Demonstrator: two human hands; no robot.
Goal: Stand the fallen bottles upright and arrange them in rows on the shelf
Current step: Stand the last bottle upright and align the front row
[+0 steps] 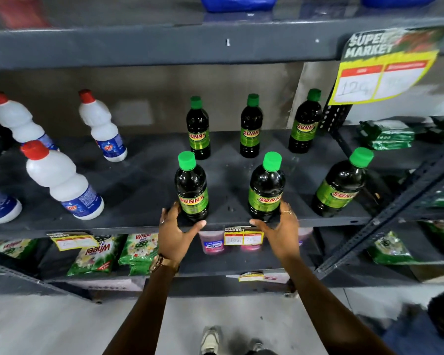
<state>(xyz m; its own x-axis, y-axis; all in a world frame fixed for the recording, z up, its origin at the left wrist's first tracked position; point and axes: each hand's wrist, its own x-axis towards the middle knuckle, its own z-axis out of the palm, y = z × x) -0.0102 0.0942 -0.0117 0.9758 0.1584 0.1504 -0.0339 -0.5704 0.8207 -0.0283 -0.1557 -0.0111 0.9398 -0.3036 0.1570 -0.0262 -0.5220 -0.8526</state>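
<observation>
Six dark bottles with green caps stood upright on the grey shelf (144,180) in two rows of three, filling the centre and right of the frame. The back row (250,129) ran across the middle; the front row sat near the shelf's edge, lower in the frame. The left hand (176,233) was open, fingers spread, touching the base of the front-left bottle (191,187) from its left side, thumb lying below it along the shelf edge. The right hand (280,230) was open too, its fingers against the lower right side of the front-middle bottle (266,187), not wrapped around it. The front-right bottle (340,185) stood apart, untouched. White bottles (62,180) with red caps stood upright at the left of the frame, on the same shelf. A yellow price tag (243,237) hung on the shelf edge between the hands.
</observation>
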